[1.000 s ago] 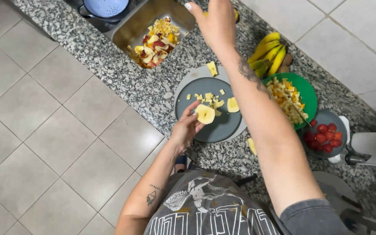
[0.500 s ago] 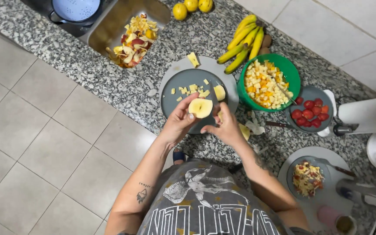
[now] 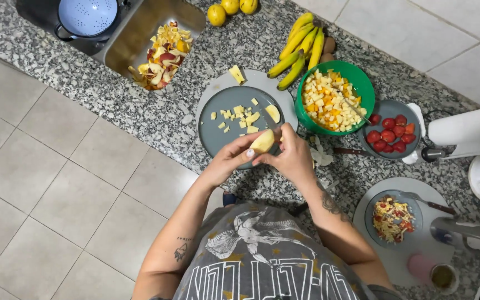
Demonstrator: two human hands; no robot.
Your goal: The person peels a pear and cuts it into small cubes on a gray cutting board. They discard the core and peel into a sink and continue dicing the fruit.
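- Left hand [image 3: 230,161] — fingers closed around a peeled pale-yellow fruit piece [image 3: 263,141], held just above the near edge of the grey plate [image 3: 212,130].
- Right hand [image 3: 293,155] — curled tight against the same fruit piece from the other side; whether it grips a knife cannot be told.
- Grey plate — on a round grey board on the speckled stone counter [image 3: 156,116]; carries small cut cubes [image 3: 240,116] and one larger slice.
- Green bowl [image 3: 362,89] — just right of the plate, filled with diced yellow and orange fruit, a utensil resting in it.
- Bananas [image 3: 301,47] — a bunch lying against the far rim of the green bowl.
- Small grey dish of strawberries [image 3: 390,133] — touching the bowl's right side.
- Sink [image 3: 123,50] — at the far left, holding a heap of peels [image 3: 159,58]; a pale blue colander [image 3: 87,16] beside it.
- Three yellow round fruits [image 3: 230,6] — at the far edge of the counter.
- Second grey plate [image 3: 412,208] — near right, with mixed chopped scraps.
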